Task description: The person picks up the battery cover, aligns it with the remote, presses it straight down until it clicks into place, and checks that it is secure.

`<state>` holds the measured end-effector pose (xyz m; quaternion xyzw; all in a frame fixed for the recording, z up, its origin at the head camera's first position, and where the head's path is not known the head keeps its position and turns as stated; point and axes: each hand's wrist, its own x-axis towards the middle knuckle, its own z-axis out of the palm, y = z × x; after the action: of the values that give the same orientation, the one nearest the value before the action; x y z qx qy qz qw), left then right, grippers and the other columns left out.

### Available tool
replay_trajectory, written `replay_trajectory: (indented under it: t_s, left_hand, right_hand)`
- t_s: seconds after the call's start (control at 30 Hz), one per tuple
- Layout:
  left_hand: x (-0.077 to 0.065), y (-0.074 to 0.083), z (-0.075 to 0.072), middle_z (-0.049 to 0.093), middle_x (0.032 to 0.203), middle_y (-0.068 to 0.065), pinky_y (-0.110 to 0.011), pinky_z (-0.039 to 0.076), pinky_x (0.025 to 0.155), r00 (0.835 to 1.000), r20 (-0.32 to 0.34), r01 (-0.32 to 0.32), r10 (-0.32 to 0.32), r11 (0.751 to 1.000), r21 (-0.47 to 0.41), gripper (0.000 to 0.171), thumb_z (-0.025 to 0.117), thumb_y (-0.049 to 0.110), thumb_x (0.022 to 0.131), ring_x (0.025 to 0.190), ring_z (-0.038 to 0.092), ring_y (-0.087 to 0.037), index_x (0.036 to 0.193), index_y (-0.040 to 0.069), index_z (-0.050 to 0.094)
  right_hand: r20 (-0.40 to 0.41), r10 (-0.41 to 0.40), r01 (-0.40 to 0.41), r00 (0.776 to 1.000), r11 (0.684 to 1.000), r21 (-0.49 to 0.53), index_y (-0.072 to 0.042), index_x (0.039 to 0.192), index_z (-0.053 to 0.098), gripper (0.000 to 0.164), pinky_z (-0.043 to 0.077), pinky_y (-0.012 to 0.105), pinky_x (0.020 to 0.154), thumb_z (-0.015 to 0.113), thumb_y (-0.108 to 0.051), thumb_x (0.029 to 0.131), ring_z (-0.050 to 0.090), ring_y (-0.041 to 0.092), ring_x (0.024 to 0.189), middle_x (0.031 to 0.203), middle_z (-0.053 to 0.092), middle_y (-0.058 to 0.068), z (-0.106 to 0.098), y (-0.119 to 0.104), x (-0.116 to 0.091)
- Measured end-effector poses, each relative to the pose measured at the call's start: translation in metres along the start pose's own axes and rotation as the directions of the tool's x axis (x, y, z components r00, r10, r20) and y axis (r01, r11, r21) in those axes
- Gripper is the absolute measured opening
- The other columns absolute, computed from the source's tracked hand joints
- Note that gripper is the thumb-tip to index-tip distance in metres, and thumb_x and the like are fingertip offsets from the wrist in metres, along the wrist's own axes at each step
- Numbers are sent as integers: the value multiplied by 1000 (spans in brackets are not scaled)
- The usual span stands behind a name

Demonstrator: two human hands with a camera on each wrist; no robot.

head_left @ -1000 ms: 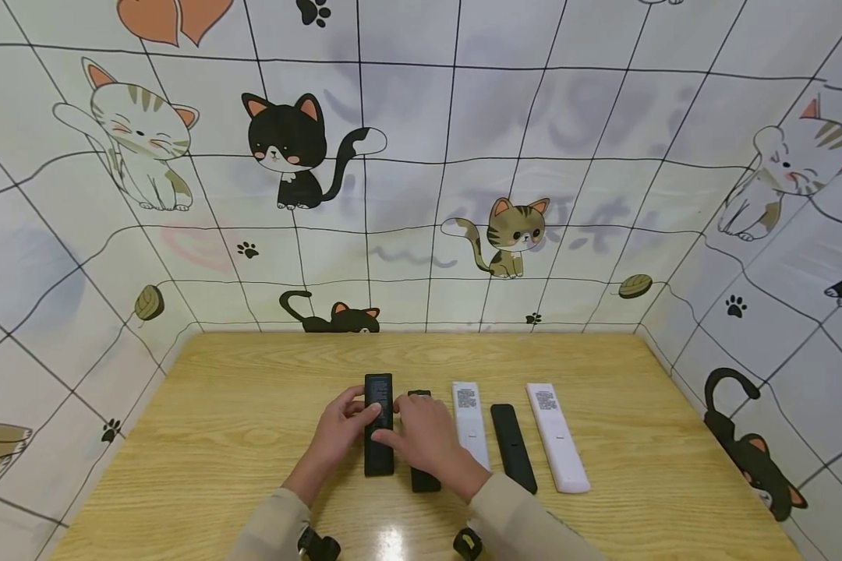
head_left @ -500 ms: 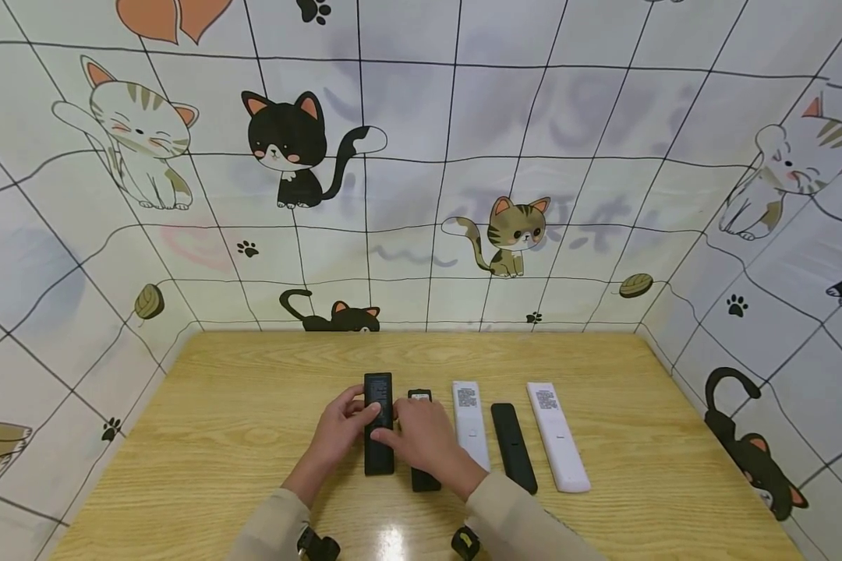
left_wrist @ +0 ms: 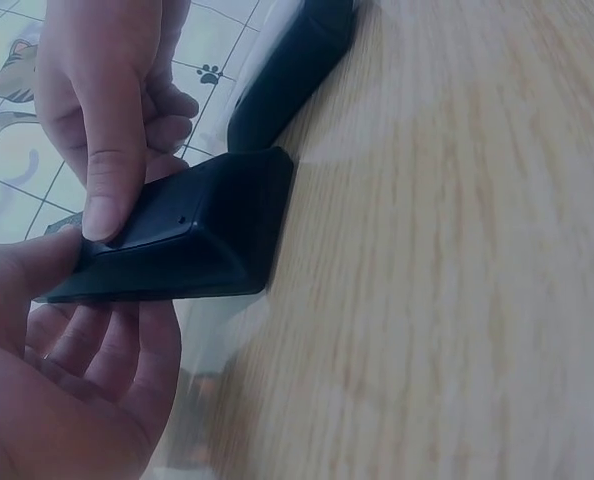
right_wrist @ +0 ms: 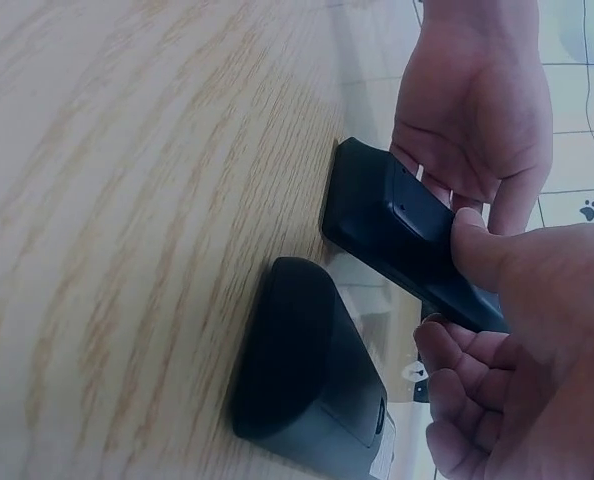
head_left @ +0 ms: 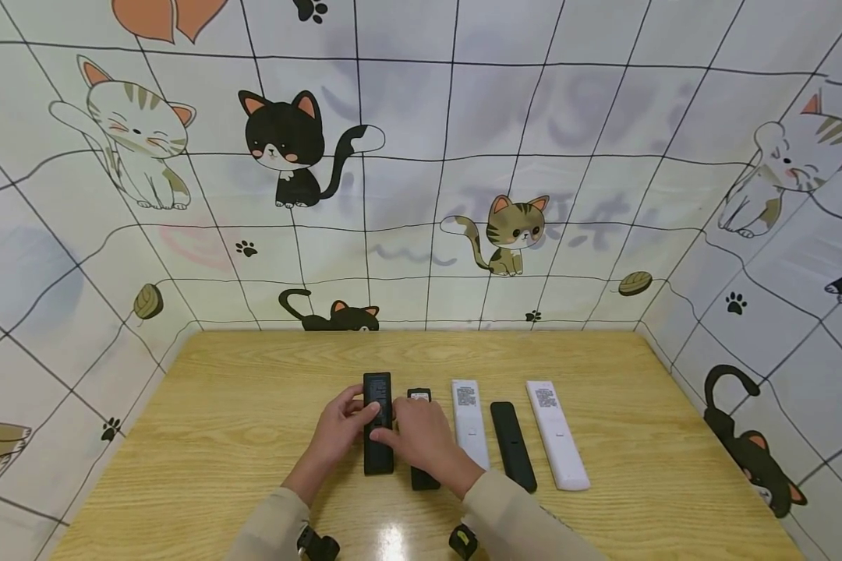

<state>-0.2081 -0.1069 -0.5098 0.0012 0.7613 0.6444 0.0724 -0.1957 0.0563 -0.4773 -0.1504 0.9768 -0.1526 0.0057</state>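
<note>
A black remote control (head_left: 378,460) lies back side up at the left of a row of remotes. My left hand (head_left: 339,427) grips it from its left side, thumb on top and fingers underneath in the left wrist view. From the other side my right hand (head_left: 424,432) holds it as well, its thumb (right_wrist: 480,250) pressing on the battery cover (left_wrist: 157,215) and its curled fingers at the right edge. The remote's near end is at the tabletop, and its far end seems slightly raised. Partly hidden under my right hand is a second black remote (head_left: 425,478).
To the right lie a white remote (head_left: 469,421), a slim black remote (head_left: 513,448) and another white remote (head_left: 560,444), all back side up. The wooden table (head_left: 252,389) ends at a cat-patterned cloth wall (head_left: 407,195) on the back and sides.
Both hands keep the same hold on the black remote, with hardly any movement. The head view has shifted very slightly.
</note>
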Motion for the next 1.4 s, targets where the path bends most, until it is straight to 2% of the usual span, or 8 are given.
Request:
replay_trajectory:
  t_s: [0.23,0.43,0.53,0.63,0.93,1.2,1.3,1.4]
  left_hand:
    - [-2,2,0,69,110,-16,-29,50,69,1000,-5,7,-7,1000,2,47,66,26,93,85,62,-17,137,13,54]
    - [-5,13,2,69,110,-19,-31,50,69,999,-23,25,-25,999,27,46,65,20,94,85,61,-18,137,7,53]
    - [-7,17,2,68,110,-21,-33,50,69,999,-31,34,-32,999,37,46,64,17,95,84,60,-20,137,5,52]
    - [-6,16,2,68,110,-20,-32,49,68,999,-32,35,-34,999,35,45,64,18,95,83,60,-20,136,6,53]
    - [1,4,2,70,109,-16,-27,48,66,999,-40,25,-23,999,45,45,66,25,93,81,60,-17,135,11,55]
    - [-1,10,4,68,110,-18,-31,52,68,999,-18,50,-49,998,40,44,62,22,96,82,62,-17,136,5,52]
    - [1,6,3,69,109,-17,-30,52,67,998,-14,57,-57,998,34,44,61,23,97,81,63,-16,135,4,52]
    - [3,3,3,68,107,-16,-29,51,66,998,-28,65,-64,997,38,43,61,24,97,79,63,-15,134,4,53]
  right_hand:
    - [10,1,0,1000,999,-51,-10,100,64,54,37,27,58,66,-61,83,48,12,63,70,55,-3,2,-3,-1]
    - [35,-18,22,999,991,-135,-5,119,60,68,48,38,80,63,-63,84,60,20,89,99,66,6,5,-5,-5]
    - [65,-18,29,998,985,-170,-5,128,55,76,47,42,92,62,-66,83,59,24,104,114,64,8,6,-7,-5]
    - [76,-20,35,997,980,-197,-5,130,53,79,45,43,96,62,-67,82,58,25,109,118,63,9,6,-7,-6]
    - [75,-29,41,997,986,-164,-7,128,55,76,46,42,92,63,-67,82,58,24,104,116,64,7,6,-3,-5]
    - [68,-57,67,996,986,-154,-10,117,61,66,47,41,84,66,-65,81,60,22,96,101,65,3,-1,-2,-6]
    - [80,-60,70,995,989,-130,-12,109,62,59,45,38,78,66,-64,82,58,20,88,91,63,0,-3,0,-6]
    - [92,-59,66,994,995,-81,-13,107,63,54,44,38,78,65,-62,84,57,19,86,89,62,-2,-5,3,-6]
